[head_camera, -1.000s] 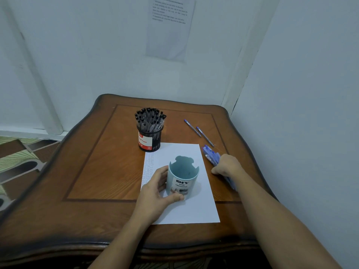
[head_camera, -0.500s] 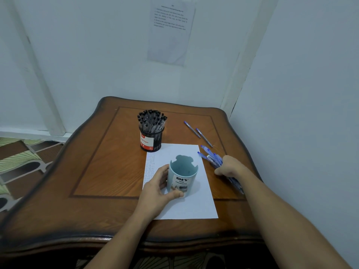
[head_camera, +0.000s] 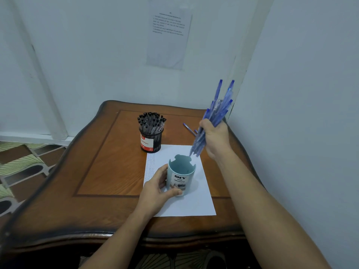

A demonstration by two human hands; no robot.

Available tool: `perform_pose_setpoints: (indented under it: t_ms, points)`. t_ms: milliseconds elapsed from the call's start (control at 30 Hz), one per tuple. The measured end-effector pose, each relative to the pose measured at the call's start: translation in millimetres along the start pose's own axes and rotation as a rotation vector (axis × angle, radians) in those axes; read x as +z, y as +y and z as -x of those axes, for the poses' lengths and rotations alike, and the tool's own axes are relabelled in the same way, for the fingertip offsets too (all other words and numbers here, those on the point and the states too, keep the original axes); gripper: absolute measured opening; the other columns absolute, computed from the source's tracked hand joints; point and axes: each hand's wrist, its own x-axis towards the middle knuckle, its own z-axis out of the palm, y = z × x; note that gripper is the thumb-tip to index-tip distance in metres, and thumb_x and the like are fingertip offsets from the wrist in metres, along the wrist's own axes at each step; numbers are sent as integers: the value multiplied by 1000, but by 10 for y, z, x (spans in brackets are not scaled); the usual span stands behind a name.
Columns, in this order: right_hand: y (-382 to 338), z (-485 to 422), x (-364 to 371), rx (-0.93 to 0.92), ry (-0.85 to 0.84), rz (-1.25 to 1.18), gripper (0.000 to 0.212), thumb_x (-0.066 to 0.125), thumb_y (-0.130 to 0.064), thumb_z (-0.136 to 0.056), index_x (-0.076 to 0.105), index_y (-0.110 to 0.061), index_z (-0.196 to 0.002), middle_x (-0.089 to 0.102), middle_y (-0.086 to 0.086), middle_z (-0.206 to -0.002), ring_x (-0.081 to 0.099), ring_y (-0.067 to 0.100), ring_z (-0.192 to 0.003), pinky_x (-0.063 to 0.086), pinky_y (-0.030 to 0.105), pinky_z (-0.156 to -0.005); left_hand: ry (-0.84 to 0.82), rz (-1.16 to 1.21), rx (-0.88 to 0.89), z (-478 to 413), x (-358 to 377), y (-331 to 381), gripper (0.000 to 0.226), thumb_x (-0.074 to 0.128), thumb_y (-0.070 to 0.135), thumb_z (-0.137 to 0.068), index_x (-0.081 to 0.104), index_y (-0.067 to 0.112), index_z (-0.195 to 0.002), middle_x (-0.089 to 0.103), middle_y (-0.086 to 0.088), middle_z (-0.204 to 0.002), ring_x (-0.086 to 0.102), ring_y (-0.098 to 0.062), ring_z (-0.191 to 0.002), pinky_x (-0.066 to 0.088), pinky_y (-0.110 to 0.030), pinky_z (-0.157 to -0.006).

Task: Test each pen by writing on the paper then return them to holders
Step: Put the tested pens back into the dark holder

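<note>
A bundle of blue pens [head_camera: 212,123] is gripped in the right hand [head_camera: 215,138], tips poised just above the empty holder [head_camera: 181,178], which is steadied on the paper [head_camera: 196,202] by the left hand [head_camera: 158,188], apparently for dropping them in.

1 wide-angle head-worn view looks forward and down from close above the wooden table [head_camera: 108,171], facing the wall corner [head_camera: 238,74]; paper [head_camera: 194,202] mid-frame.

The mouth of the blue holder [head_camera: 180,181] lies open from above, save at its far rim where the pen bundle [head_camera: 199,142] in the right hand [head_camera: 216,138] slants down, while the left hand [head_camera: 157,189] wraps its left side, the black holder [head_camera: 151,141] stands behind and to the left, and the wall [head_camera: 301,113] hems the right edge of the bench [head_camera: 101,162].
</note>
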Motion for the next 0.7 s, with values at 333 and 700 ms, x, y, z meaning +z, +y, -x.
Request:
perform_pose_setpoints:
  t_ms: [333,700]
  points:
    - [450,450,90,-136,-160,256,21,62,0,-85,54,-20,-85,56,-4,-72,50,-1,-55,45,17,-58,-1,7,27,-12,0,12,81,89,16,-68,46,50,-128,61,24,-125,56,1,-120,45,-18,-100]
    - [735,557,-21,20,-252,263,26,66,-9,-90,68,-31,-76,72,-11,-75,69,1,-77,55,21,-72,2,-5,31,10,3,40,79,87,13,-69,46,48,-126,62,32,-115,56,8,-114,45,-10,-91]
